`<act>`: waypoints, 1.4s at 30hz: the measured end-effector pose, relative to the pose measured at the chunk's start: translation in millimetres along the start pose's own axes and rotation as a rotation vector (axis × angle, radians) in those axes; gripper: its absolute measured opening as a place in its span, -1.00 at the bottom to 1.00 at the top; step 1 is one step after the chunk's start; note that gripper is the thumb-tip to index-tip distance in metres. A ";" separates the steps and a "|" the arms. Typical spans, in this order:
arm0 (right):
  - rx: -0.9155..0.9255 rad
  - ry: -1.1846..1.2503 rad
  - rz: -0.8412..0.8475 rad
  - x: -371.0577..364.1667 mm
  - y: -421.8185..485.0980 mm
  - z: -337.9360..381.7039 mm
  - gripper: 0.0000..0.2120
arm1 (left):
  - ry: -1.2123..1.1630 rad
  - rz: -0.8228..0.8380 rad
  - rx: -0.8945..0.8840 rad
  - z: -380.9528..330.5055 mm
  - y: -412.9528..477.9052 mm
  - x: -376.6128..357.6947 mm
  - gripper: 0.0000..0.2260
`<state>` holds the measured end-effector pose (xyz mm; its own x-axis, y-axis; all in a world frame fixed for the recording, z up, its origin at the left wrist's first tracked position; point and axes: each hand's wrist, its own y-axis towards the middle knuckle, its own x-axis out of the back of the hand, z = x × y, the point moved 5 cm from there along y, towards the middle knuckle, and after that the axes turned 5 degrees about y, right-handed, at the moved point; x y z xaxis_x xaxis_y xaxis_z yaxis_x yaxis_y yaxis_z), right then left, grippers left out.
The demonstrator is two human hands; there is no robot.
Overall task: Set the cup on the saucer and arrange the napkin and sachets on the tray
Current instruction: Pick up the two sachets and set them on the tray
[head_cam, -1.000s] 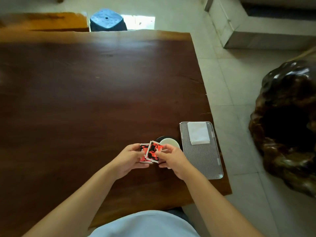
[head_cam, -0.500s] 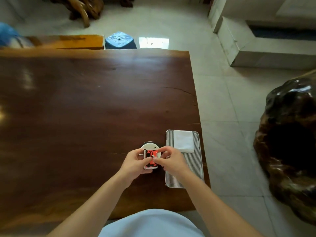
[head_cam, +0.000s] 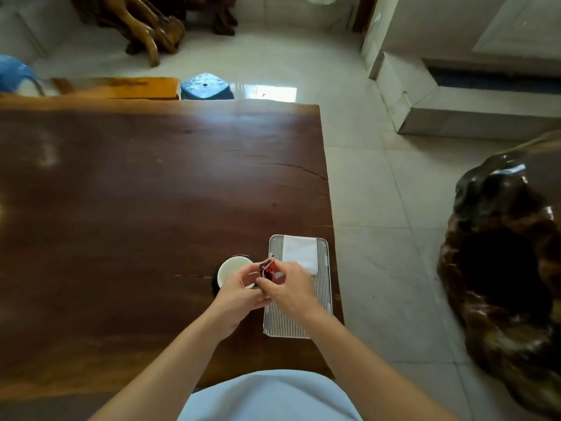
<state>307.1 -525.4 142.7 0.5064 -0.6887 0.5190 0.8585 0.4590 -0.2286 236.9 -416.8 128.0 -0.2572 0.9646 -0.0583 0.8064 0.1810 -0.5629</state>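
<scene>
Red and black sachets (head_cam: pixel 267 269) are pinched edge-up between my left hand (head_cam: pixel 239 290) and my right hand (head_cam: pixel 288 288), above the gap between cup and tray. A white cup (head_cam: pixel 233 267) stands on a dark saucer (head_cam: pixel 214 287), half hidden by my left hand. To its right lies a ribbed metal tray (head_cam: pixel 324 287) near the table's right edge. A folded white napkin (head_cam: pixel 300 252) rests on the tray's far end.
The dark wooden table (head_cam: pixel 136 208) stretches far and left. Its right edge drops to a tiled floor. A large dark carved wood piece (head_cam: pixel 504 253) stands on the floor at right. A blue stool (head_cam: pixel 206 86) sits beyond the far edge.
The sachets were spread flat facing me, then gathered together, and now stand edge-on and sit further right, near the tray. My head has risen, so more of the room shows.
</scene>
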 end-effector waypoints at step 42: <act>0.050 0.491 -0.053 24.2 -1.0 3.9 -0.70 | -0.332 -0.093 0.233 -0.4 -4.2 3.8 -0.60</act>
<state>318.2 -540.3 158.8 0.4511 -0.8892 0.0767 0.8851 0.4347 -0.1660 232.8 -413.8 130.4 -0.5119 0.8248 -0.2400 0.6395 0.1793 -0.7476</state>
